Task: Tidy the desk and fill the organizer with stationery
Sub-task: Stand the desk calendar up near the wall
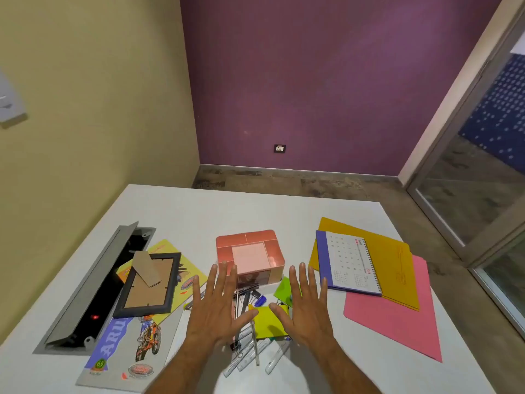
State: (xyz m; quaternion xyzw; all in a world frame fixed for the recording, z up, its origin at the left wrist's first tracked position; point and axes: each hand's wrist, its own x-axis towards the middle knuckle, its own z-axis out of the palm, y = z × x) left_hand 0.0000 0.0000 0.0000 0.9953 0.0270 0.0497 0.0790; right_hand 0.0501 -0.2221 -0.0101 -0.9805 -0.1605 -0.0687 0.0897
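Observation:
A pink desk organizer (pixel 250 243) with several compartments stands at the middle of the white desk (pixel 255 211). In front of it lies a heap of stationery: white markers (pixel 250 356), dark pens and binder clips (pixel 247 294), a blue pen (pixel 260 301), and yellow-green sticky notes (pixel 268 322). My left hand (pixel 216 305) and my right hand (pixel 305 305) hover flat above this heap with fingers spread, palms down, holding nothing. They hide part of the heap.
A black photo frame (pixel 150 285) lies face down on yellow and grey notebooks (pixel 125 354) at the left, beside an open cable tray (pixel 85 291). A desk calendar (pixel 348 265) lies on yellow (pixel 397 268) and pink (pixel 397 325) folders at the right.

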